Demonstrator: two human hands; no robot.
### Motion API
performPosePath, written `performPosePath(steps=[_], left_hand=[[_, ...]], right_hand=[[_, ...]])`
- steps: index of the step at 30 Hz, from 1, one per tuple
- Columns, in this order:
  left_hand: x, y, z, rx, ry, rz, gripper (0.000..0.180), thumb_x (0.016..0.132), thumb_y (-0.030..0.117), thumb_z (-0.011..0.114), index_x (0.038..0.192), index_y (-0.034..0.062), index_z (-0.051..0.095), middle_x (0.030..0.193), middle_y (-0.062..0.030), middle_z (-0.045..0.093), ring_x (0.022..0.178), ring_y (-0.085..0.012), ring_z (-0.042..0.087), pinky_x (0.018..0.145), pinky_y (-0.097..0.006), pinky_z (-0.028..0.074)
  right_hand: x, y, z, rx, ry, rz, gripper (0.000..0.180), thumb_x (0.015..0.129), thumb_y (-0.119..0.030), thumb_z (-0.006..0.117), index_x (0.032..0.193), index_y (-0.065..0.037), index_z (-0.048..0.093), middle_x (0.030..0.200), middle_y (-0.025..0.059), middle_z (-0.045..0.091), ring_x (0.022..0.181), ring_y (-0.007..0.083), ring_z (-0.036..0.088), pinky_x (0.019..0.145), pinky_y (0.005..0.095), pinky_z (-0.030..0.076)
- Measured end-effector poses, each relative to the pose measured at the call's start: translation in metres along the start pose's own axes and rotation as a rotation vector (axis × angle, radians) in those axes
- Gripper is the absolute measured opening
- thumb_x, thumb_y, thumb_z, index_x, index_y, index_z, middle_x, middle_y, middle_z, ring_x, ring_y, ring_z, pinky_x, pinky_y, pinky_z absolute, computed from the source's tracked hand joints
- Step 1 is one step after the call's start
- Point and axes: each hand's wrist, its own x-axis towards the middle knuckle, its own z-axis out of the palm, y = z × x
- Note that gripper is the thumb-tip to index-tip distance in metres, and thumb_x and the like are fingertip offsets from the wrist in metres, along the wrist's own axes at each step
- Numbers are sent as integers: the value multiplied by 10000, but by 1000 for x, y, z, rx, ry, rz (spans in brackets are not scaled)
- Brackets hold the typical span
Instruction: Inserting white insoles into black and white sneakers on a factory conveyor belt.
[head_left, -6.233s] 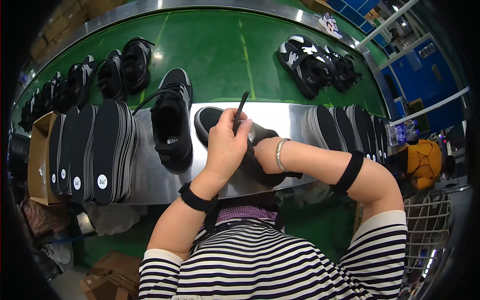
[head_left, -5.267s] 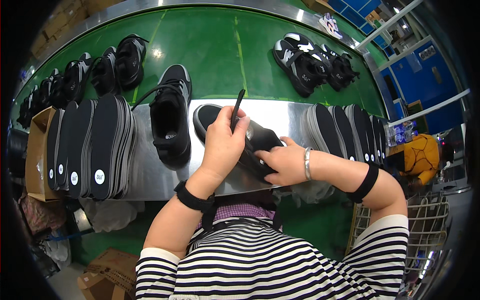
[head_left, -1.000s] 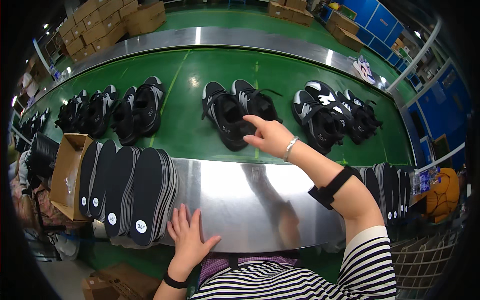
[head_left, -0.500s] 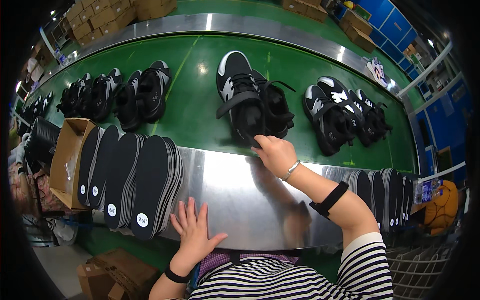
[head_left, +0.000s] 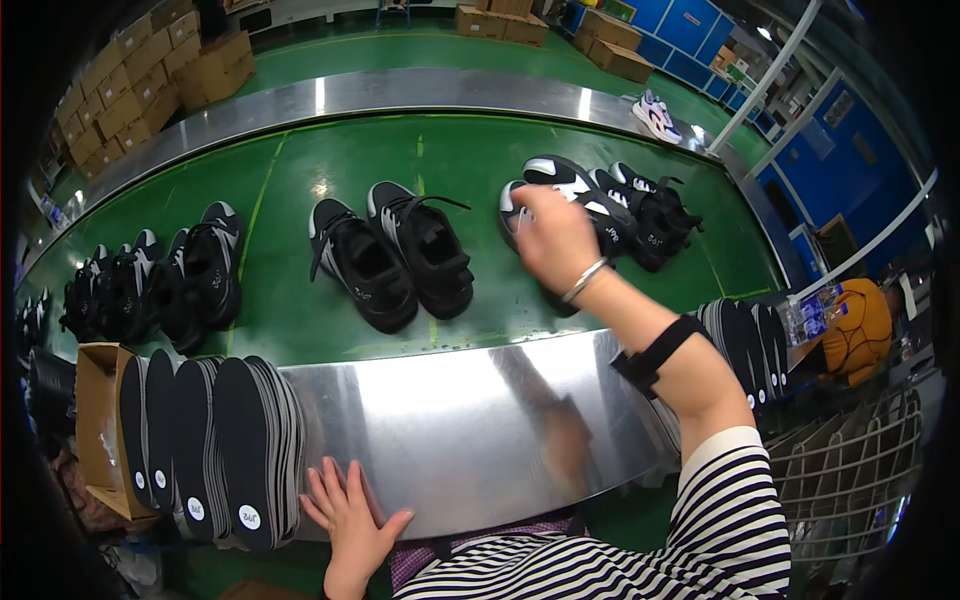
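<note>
Our right hand (head_left: pixel 552 240) is seemingly reaching over a shoe (head_left: pixel 507 208) beyond the tabletop's (head_left: pixel 450 430) far edge; blur hides its grip; lifting would need pinching.

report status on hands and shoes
Left hand open beside insole stacks. Right hand over black shoe, blocking much of it, grip unclear. Middle pair side by side on green surface.

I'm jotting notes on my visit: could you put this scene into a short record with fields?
Left hand: spread on the metal ledge
Right hand: in front of a black-and-white shoe, contact unclear
Middle: pair of black shoes on the green surface
Left side: stacked black insoles, cardboard box
</note>
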Motion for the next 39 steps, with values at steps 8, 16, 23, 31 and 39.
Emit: performPosePath(steps=[8, 16, 23, 31, 39], left_hand=[[3, 2, -5, -10, -83, -64, 933, 614, 416, 693, 1293, 1, 207, 1381, -245, 28, 1277, -400, -62, 964, -569, -74], [0, 12, -7, 417, 370, 141, 380, 851, 177, 507, 1201, 72, 402, 1162, -130, 476, 1025, -252, 480, 877, -485, 328], [2, 1, 5, -18, -21, -45, 929, 595, 477, 688, 1286, 38, 250, 1375, -243, 61, 1274, -410, -52, 954, -596, -56], [1, 4, 8, -14, 31, -8, 902, 594, 474, 687, 1272, 36, 282, 1370, -239, 84, 1272, -413, -20, 959, -596, -38], [2, 27, -15, -60, 166, 289, 562, 700, 260, 656, 1153, 11, 436, 1207, -188, 420, 1144, -323, 369, 949, -535, 216]], right_hand=[[-49, 137, -24, -438, -662, 991, 919, 603, -389, 724, 1328, -172, 202, 1236, 214, 339, 1086, 377, 453, 884, 412, 409], [-18, 149, -13, -493, -612, 965, 295, 737, -114, 531, 986, 42, 555, 981, 227, 583, 917, 314, 589, 775, 389, 487], [-19, 124, -49, -356, -626, 725, 236, 698, -137, 533, 884, 2, 581, 864, 195, 606, 817, 302, 608, 688, 363, 486], [-26, 63, -41, -298, -1056, 459, 596, 586, -508, 684, 1048, -142, 599, 1115, 161, 538, 1117, 366, 389, 930, 419, 330], [-17, 18, -68, -262, -918, 519, 508, 642, -441, 639, 1023, -107, 603, 1011, 127, 597, 951, 274, 561, 828, 347, 439]])
